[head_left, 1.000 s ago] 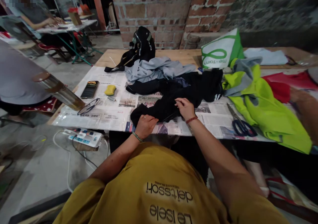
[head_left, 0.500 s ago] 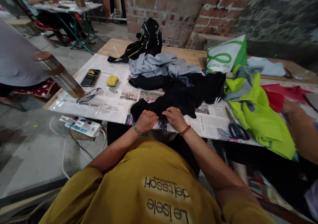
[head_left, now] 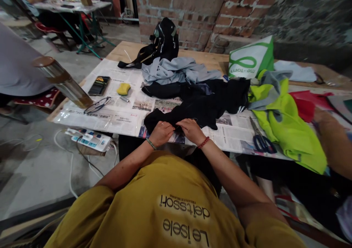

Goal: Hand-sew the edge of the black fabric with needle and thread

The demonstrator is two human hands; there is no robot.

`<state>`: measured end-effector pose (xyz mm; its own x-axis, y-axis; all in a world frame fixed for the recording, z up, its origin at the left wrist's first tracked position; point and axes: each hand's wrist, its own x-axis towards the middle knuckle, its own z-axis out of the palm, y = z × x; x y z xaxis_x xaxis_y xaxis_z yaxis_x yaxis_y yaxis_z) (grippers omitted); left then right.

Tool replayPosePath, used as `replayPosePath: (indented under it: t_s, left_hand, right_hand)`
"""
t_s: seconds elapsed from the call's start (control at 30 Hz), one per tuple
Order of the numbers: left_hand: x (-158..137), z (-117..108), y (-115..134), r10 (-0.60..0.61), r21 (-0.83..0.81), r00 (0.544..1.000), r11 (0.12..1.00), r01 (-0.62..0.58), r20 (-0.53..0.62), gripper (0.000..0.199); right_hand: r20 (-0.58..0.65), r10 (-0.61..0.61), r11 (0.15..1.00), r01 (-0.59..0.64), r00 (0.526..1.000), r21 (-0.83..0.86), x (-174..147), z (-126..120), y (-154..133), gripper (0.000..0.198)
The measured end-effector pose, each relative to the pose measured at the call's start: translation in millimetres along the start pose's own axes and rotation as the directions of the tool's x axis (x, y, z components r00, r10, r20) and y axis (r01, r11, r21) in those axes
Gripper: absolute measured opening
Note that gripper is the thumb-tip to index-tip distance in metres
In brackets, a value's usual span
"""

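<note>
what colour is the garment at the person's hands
The garment is black, seen best in the head view.

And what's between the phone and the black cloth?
In the head view, a yellow sponge lies between the phone and the black cloth, with a small silvery thing beside it, nearer the person.

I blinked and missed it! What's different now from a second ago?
The right hand has moved left, toward the body, and is now close beside the left hand at the black cloth. The left hand, scissors and yellow sponge stayed put.
</note>
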<state>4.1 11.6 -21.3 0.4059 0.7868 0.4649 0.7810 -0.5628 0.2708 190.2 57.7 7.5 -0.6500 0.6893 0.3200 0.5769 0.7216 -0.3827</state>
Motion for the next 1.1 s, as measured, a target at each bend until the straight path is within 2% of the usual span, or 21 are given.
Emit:
replayPosePath:
  t_s: [0.07,0.13,0.27,0.33,0.37,0.43,0.6,0.8,1.1]
  left_hand:
    - [1.0,-1.6,0.7,-0.005,-0.007,1.0,1.0,0.005,0.008,0.02]
    - [1.7,-2.7,1.0,-0.012,-0.019,1.0,1.0,0.013,0.011,0.021]
    - [2.1,-2.6,0.7,-0.005,-0.045,1.0,0.999,0.004,-0.017,0.021]
    - [2.1,-2.0,0.4,0.006,-0.053,0.999,0.999,-0.008,-0.052,0.02]
    - [2.2,-1.7,0.4,0.011,-0.054,0.998,0.998,-0.015,-0.069,0.019]
    - [2.4,-1.2,0.3,0.019,-0.056,0.996,0.998,-0.025,-0.093,0.019]
    - [3.0,-0.4,-0.3,0.022,-0.084,0.993,0.996,-0.032,-0.116,0.018]
    - [2.6,-0.6,-1.2,-0.011,-0.111,0.993,0.994,-0.002,-0.117,0.018]
    - [0.9,-1.2,0.2,0.032,-0.082,0.979,0.995,-0.05,-0.199,0.015]
  right_hand:
    - [-0.008,0.06,0.98,-0.057,0.998,0.19,3.5,-2.1,-1.1,0.026]
    - [0.003,0.162,0.905,-0.149,0.987,0.398,7.8,-3.4,-2.8,0.021]
    - [0.142,0.392,0.602,-0.37,0.909,0.708,17.2,-1.5,-4.8,0.023]
    - [0.224,0.439,0.479,-0.437,0.87,0.761,21.2,0.9,-4.4,0.012]
    - [0.25,0.45,0.452,-0.46,0.857,0.765,22.9,2.2,-3.9,0.008]
    - [0.256,0.467,0.461,-0.48,0.846,0.746,25.8,4.6,-2.5,0.012]
    - [0.206,0.513,0.592,-0.517,0.833,0.618,31.5,9.0,-0.1,0.022]
    - [0.143,0.458,0.765,-0.47,0.878,0.441,35.0,11.6,-5.0,0.026]
    - [0.161,0.424,0.792,-0.451,0.891,0.411,33.3,7.8,-10.4,0.027]
